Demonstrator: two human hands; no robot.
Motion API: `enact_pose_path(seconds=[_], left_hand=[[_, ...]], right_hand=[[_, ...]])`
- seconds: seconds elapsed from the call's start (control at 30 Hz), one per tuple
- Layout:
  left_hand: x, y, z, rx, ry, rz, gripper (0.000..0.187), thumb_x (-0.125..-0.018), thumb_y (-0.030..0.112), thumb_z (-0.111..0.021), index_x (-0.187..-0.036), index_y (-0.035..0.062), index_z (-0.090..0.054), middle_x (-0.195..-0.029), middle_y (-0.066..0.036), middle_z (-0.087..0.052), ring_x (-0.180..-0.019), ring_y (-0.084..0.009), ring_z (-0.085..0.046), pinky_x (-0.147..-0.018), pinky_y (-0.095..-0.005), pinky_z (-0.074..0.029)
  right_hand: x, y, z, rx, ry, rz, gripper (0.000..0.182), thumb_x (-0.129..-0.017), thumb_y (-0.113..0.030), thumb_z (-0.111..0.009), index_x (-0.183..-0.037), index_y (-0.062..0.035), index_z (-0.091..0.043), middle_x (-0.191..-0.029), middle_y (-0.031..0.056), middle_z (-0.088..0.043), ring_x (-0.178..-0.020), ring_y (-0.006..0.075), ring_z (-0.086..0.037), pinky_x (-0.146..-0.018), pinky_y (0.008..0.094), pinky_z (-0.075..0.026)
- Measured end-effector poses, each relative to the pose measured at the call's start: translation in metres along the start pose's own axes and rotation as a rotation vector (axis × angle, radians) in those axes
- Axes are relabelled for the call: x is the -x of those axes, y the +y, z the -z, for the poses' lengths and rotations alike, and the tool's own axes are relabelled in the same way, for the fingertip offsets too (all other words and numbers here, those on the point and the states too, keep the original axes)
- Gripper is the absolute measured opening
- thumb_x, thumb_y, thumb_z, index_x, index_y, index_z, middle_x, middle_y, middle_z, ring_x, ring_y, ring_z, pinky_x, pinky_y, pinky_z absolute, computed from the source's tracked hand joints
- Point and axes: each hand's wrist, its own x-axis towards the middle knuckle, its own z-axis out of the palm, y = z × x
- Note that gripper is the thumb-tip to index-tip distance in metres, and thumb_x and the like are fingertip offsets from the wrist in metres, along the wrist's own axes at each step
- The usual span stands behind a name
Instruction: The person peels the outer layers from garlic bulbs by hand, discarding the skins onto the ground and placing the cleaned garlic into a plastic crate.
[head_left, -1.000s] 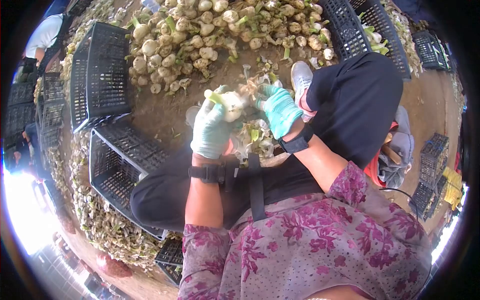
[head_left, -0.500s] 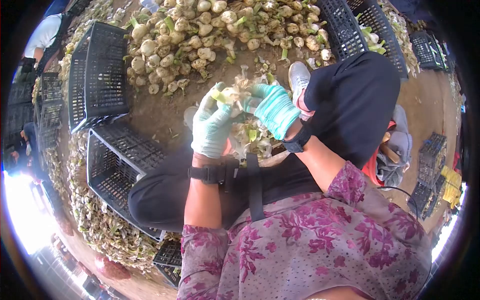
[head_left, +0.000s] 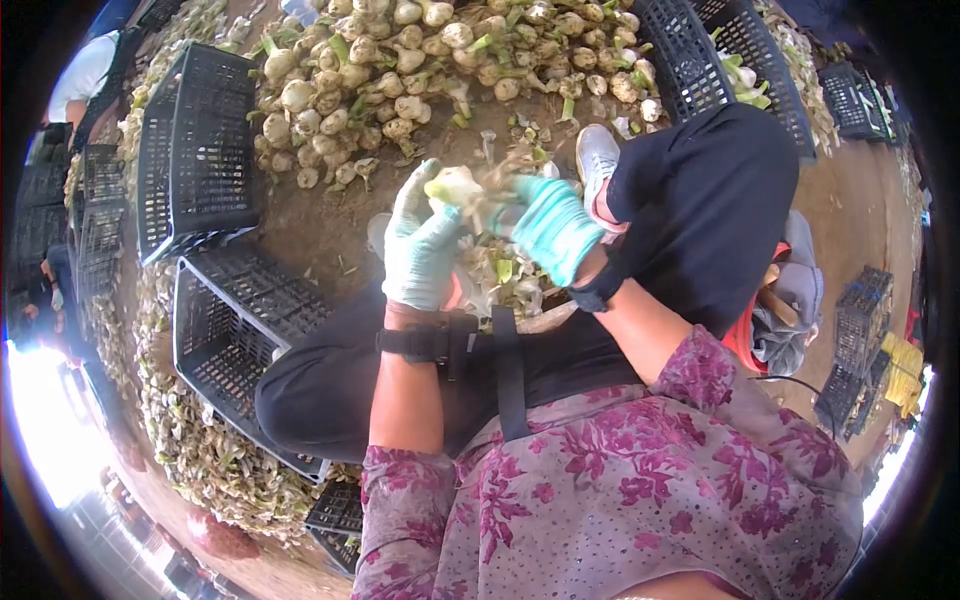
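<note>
My left hand [head_left: 421, 248], in a pale green glove, holds a white garlic bulb [head_left: 455, 186] with a short green stem stub. My right hand [head_left: 548, 226], in a teal glove, grips the bulb's other side, where dry roots and skin stick out. Both hands are raised over a small heap of peeled skins and trimmings [head_left: 505, 276] between my knees. A big pile of unpeeled garlic bulbs [head_left: 420, 70] lies on the dirt ground just beyond the hands.
Two black plastic crates [head_left: 195, 140] [head_left: 240, 335] stand at my left. Another black crate [head_left: 700, 50] sits at the upper right. Garlic waste [head_left: 210, 455] rings the left crates. My grey shoe [head_left: 598, 160] is beside the hands. Another person [head_left: 85, 75] sits far left.
Both hands have lifted slightly and turned the bulb; the right hand has shifted along it, pulling at the root end.
</note>
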Motion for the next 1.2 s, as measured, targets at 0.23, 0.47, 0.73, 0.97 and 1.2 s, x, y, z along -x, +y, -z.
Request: enact_pose_path(seconds=[0.23,0.47,0.73,0.97,1.2], left_hand=[[0.005,0.003,0.002,0.039,-0.018,-0.014,0.054,-0.068,0.001,-0.058,-0.117,0.0014,-0.034,-0.108,-0.015,-0.045,-0.094,-0.0240,-0.049,-0.081,-0.0328,-0.041],[0.002,0.007,-0.002,0.052,-0.026,0.060,0.054,-0.067,0.005,-0.058,-0.115,-0.0013,-0.035,-0.098,-0.011,-0.050,-0.087,-0.0193,-0.051,-0.074,-0.0301,-0.043],[0.008,0.010,-0.011,-0.233,-0.018,0.044,0.056,-0.066,0.006,-0.057,-0.116,-0.0035,-0.034,-0.097,-0.010,-0.051,-0.084,-0.0166,-0.051,-0.074,-0.0258,-0.042],[0.001,0.007,-0.011,0.044,-0.012,0.048,0.049,-0.069,0.013,-0.056,-0.112,-0.0036,-0.039,-0.095,-0.011,-0.052,-0.082,-0.0169,-0.052,-0.072,-0.0256,-0.042],[0.003,0.014,-0.006,-0.034,-0.023,0.010,0.058,-0.062,0.015,-0.065,-0.110,-0.0043,-0.040,-0.094,-0.010,-0.053,-0.081,-0.0175,-0.054,-0.071,-0.0253,-0.043]], right_hand=[[-0.006,0.006,0.002,-0.024,0.016,-0.169,0.018,-0.068,-0.018,-0.056,-0.076,-0.0017,-0.055,-0.065,0.0168,-0.056,-0.058,0.0285,-0.055,-0.054,0.0327,-0.043],[-0.005,-0.011,0.016,-0.373,0.164,-0.128,0.029,-0.064,-0.015,-0.062,-0.089,-0.0014,-0.057,-0.076,0.0150,-0.057,-0.070,0.0285,-0.055,-0.067,0.0300,-0.043],[-0.005,-0.002,0.001,-0.041,0.205,0.089,0.021,-0.062,-0.006,-0.057,-0.082,-0.0003,-0.057,-0.077,0.0143,-0.055,-0.074,0.0275,-0.054,-0.067,0.0325,-0.042],[-0.009,0.048,-0.019,-0.144,0.146,0.226,0.019,-0.070,-0.007,-0.054,-0.088,0.0011,-0.054,-0.077,0.0101,-0.057,-0.068,0.0177,-0.054,-0.060,0.0271,-0.044],[-0.012,0.013,0.019,-1.092,0.201,-0.542,0.014,-0.077,-0.008,-0.048,-0.087,-0.0006,-0.053,-0.077,0.0063,-0.056,-0.069,0.0159,-0.055,-0.061,0.0281,-0.045]])
